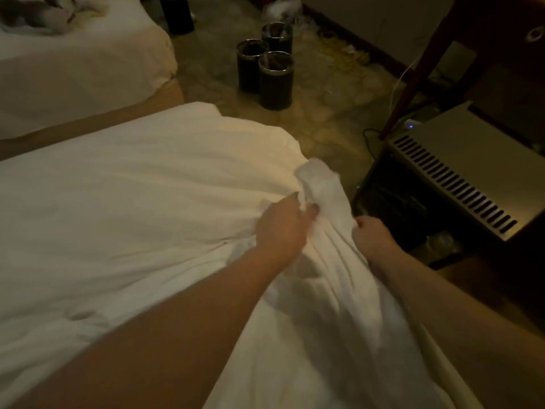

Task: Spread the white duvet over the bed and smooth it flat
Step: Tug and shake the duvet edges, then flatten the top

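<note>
White duvet point(124, 208) lies over the near bed point(88, 125), mostly spread to the left and far side; the right edge is bunched and hangs toward the floor next to you.

Left hand point(280, 228): grip closed, fingers curled into a raised twist of the cloth at the near right corner. Right hand point(373, 236): also curled round the gathered edge just beside it, though its fingertips are hidden in the folds, so how firm the hold is you likely can't judge from here.

Handling, as a judgement: soft, limp, padded cloth, light for its bulk. It folds wherever you pinch it and drags ridges behind a pull. Matte cotton-like surface, not slippery, nothing fragile. Take it by the hem or corner, hands apart, so the pull runs across a broad front instead of into one rope of cloth.

Creases fan from both grips across the surface.

Three dark cylindrical bins point(265, 69) with metal rims stand on the patterned floor, far. A slotted metal-topped unit point(460, 160) sits right, close to the hanging edge.
</note>
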`<state>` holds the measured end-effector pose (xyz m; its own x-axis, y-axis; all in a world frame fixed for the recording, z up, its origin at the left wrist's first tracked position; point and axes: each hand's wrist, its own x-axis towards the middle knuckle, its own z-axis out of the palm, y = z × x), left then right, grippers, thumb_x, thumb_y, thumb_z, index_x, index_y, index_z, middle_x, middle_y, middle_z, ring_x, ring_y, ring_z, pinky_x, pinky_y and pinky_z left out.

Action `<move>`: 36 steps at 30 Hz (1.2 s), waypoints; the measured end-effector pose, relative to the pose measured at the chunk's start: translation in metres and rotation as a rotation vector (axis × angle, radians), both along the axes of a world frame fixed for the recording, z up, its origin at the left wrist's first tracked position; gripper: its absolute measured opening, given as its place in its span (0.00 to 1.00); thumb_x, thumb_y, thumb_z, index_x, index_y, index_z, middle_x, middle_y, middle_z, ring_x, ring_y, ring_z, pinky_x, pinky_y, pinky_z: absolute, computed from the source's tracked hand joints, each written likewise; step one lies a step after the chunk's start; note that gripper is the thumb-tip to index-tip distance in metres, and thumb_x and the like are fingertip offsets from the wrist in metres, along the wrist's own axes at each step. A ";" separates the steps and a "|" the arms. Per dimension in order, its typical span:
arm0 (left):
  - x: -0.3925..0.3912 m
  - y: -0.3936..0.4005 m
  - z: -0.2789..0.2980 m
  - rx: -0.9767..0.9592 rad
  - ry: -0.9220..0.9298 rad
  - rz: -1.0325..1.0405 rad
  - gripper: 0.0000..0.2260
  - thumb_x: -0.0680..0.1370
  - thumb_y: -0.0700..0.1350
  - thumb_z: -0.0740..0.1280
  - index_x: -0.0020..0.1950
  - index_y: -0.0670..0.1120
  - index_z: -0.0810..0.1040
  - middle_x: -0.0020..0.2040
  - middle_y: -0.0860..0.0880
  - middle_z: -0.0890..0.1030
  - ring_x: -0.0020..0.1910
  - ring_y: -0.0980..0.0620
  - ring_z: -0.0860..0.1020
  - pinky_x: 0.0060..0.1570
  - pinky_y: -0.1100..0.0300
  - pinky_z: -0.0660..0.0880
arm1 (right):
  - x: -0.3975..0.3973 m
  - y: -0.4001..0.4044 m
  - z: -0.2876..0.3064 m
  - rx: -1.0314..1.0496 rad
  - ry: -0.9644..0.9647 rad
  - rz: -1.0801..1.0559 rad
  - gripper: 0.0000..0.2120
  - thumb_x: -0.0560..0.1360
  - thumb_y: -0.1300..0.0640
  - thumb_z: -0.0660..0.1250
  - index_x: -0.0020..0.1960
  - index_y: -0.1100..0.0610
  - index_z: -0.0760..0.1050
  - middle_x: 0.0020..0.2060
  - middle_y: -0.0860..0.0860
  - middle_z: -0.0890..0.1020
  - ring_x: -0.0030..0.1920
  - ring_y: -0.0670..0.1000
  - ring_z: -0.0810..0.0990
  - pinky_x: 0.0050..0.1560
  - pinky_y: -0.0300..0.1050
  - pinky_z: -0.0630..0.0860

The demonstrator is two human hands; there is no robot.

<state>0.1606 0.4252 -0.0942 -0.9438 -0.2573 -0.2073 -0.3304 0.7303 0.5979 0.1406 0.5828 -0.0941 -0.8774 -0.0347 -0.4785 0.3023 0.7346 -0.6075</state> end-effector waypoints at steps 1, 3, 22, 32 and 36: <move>-0.009 -0.004 0.003 0.061 0.001 -0.022 0.19 0.82 0.58 0.57 0.63 0.47 0.77 0.62 0.43 0.79 0.62 0.42 0.76 0.60 0.53 0.69 | -0.001 0.007 0.000 0.068 -0.034 0.061 0.11 0.82 0.55 0.60 0.61 0.58 0.75 0.56 0.55 0.77 0.53 0.55 0.77 0.56 0.51 0.74; -0.022 -0.015 0.006 0.120 -0.072 0.021 0.20 0.83 0.55 0.56 0.63 0.41 0.77 0.63 0.38 0.77 0.63 0.40 0.74 0.62 0.53 0.68 | 0.014 0.022 0.001 0.071 -0.079 0.193 0.08 0.82 0.54 0.60 0.59 0.52 0.73 0.51 0.47 0.76 0.46 0.46 0.74 0.53 0.44 0.72; -0.049 0.026 -0.068 -0.407 0.026 -0.168 0.14 0.81 0.55 0.60 0.59 0.48 0.74 0.55 0.44 0.80 0.56 0.41 0.78 0.53 0.52 0.70 | 0.069 0.128 -0.053 0.320 0.032 0.046 0.22 0.76 0.32 0.57 0.55 0.46 0.78 0.42 0.43 0.81 0.41 0.45 0.79 0.44 0.43 0.78; -0.031 0.131 -0.061 -0.438 -0.161 -1.307 0.26 0.73 0.73 0.58 0.61 0.58 0.76 0.55 0.55 0.80 0.55 0.52 0.77 0.61 0.52 0.73 | 0.160 0.184 -0.040 0.511 -0.202 0.038 0.30 0.72 0.28 0.59 0.66 0.45 0.64 0.63 0.46 0.75 0.61 0.48 0.75 0.68 0.49 0.67; -0.046 0.156 -0.048 -0.348 -0.040 -1.293 0.28 0.72 0.74 0.56 0.49 0.53 0.82 0.40 0.53 0.81 0.39 0.53 0.78 0.40 0.56 0.73 | 0.181 0.233 -0.037 0.303 0.085 -0.209 0.04 0.79 0.51 0.64 0.49 0.44 0.77 0.35 0.41 0.79 0.34 0.41 0.78 0.36 0.37 0.75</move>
<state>0.1143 0.5817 -0.1421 -0.5426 0.7650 -0.3469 0.6959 0.6407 0.3244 0.3213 0.8155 -0.1316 -0.8875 0.2810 -0.3652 0.4224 0.8127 -0.4014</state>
